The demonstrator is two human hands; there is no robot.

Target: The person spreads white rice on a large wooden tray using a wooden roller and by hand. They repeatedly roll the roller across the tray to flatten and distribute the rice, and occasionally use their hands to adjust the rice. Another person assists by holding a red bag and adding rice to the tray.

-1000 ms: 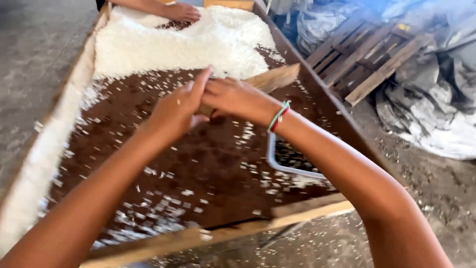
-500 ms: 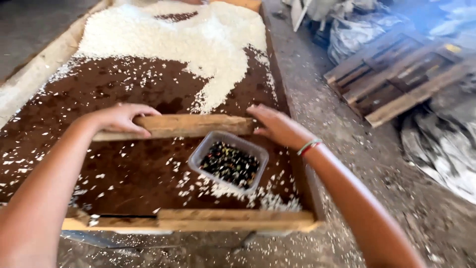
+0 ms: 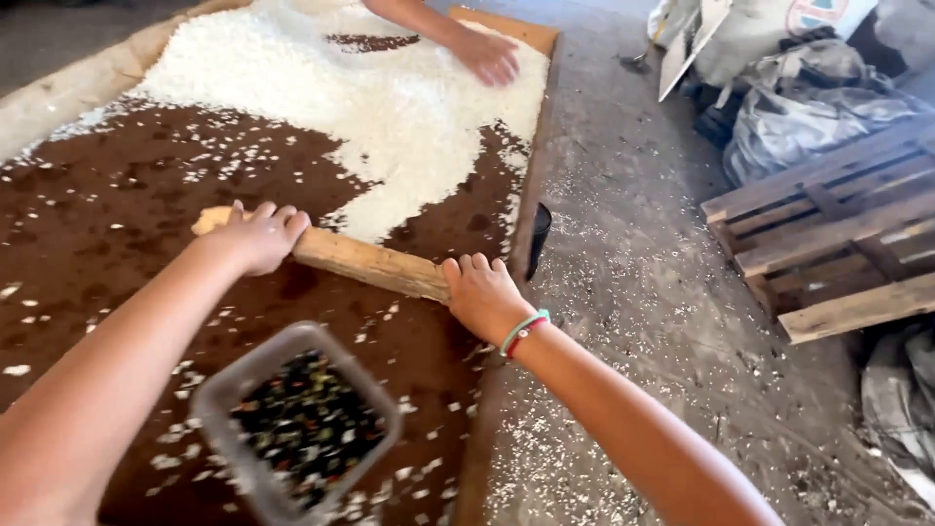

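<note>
A wooden bar (image 3: 355,260) lies flat across a big brown wooden tray (image 3: 117,209). My left hand (image 3: 258,234) grips the bar's left end. My right hand (image 3: 484,292), with a green and red band at its wrist, holds the right end near the tray's right rim. Beyond the bar a heap of small white grains (image 3: 351,93) covers the far half of the tray. Loose white grains are scattered over the brown surface on the near side.
A clear square tub (image 3: 297,424) of dark and white bits sits on the tray below my arms. Another person's hand (image 3: 487,54) rests on the white heap at the far end. Wooden pallets (image 3: 828,229) and grey sacks (image 3: 808,107) stand right, on gritty concrete floor.
The view has swung left and closer. The bar with both hands on it has gone farther up the tray toward the white heap, away from the tub. Another person's hand shows again at the far end.
</note>
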